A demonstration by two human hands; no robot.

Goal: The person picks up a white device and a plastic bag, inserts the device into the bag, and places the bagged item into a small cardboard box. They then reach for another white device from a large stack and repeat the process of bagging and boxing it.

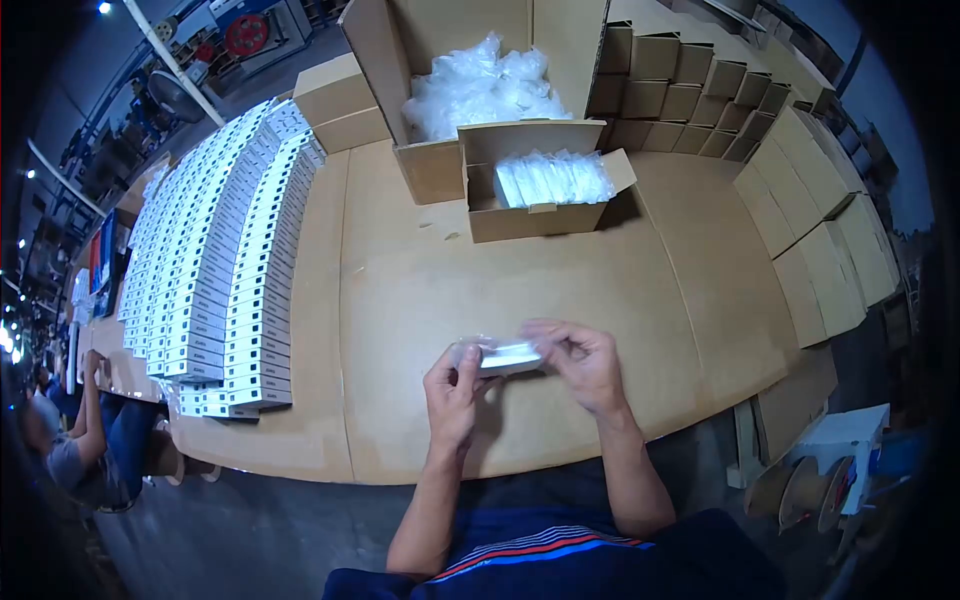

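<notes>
Blue shorts (560, 560) with red and white stripes filled the bottom centre of the frame, at the near edge of a cardboard-covered table (400, 290). Two bare forearms rose from there to the middle of the picture.

Between the hands, just above the table at centre frame, was a small white packet (508, 355) in clear plastic wrap. The left hand (452, 385) pinched the packet's left end between thumb and fingers. The right hand (583, 362) pinched its right end, fingers curled over the top.

Farther back, at upper centre, an open brown box (545, 195) held a row of similar wrapped packets standing on edge. Touching it from behind, a larger open carton (480, 85) was heaped with crumpled clear plastic bags.

Long rows of small white boxes (225, 270), packed side by side, ran along the left part of the table from upper centre-left down to lower left. Small brown cartons (690, 95) were stacked in rows at upper right, and larger flat ones (830, 240) leaned along the right edge.

At lower left, beyond the table's corner, another person (80, 450) sat in a grey top and blue trousers. Round reels (800, 490) stood on the floor at lower right.
</notes>
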